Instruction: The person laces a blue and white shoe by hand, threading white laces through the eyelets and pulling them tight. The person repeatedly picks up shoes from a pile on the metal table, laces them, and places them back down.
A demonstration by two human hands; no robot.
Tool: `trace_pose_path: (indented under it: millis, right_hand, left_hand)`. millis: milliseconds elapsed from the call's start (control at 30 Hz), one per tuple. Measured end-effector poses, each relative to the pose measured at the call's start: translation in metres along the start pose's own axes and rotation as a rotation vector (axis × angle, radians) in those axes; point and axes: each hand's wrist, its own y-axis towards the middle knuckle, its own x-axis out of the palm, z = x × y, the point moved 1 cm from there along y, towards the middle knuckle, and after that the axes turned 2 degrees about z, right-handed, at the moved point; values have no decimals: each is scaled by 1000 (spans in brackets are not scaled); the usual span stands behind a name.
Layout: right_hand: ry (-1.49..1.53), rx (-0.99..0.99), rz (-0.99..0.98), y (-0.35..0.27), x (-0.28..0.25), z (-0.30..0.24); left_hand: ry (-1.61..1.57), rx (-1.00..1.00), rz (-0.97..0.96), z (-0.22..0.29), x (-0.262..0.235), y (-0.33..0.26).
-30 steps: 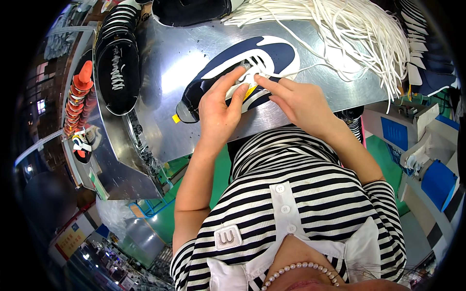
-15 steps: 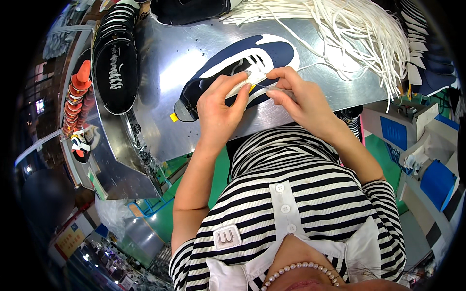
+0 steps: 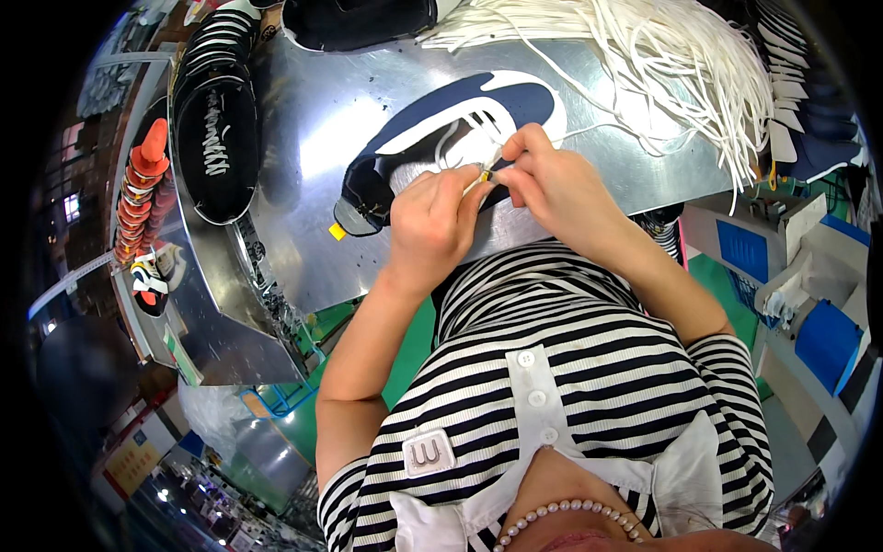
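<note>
A navy and white shoe upper (image 3: 414, 109) lies on the metal table before me, its toe toward the right and its black-lined heel at the left. A white shoelace (image 3: 442, 147) crosses part of its opening. My left hand (image 3: 430, 221) is closed in a pinch on the near eyelet edge of the upper, beside a small yellow spot. Close against those fingertips, my right hand (image 3: 563, 191) is pinched on a thin, dark tool (image 3: 498, 171) that barely shows. Fingers cover the tool's tip and the eyelets there.
A large heap of white shoelaces (image 3: 662, 74) covers the far right of the table (image 3: 303, 212). Black-lined shoe uppers (image 3: 216, 152) are stacked at the left, another black-lined piece (image 3: 359, 23) lies at the far edge, and more uppers (image 3: 823, 147) stand far right.
Both hands have come closer together at the near eyelet edge, the left moving right and slightly nearer me. The opening shows wider, with a loop of lace visible inside.
</note>
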Motion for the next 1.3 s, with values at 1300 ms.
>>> trace_pose_path:
  millis: [1300]
  right_hand:
    - [398, -4, -67, 38, 8, -9]
  left_hand:
    - [-275, -721, 5, 0, -17, 4]
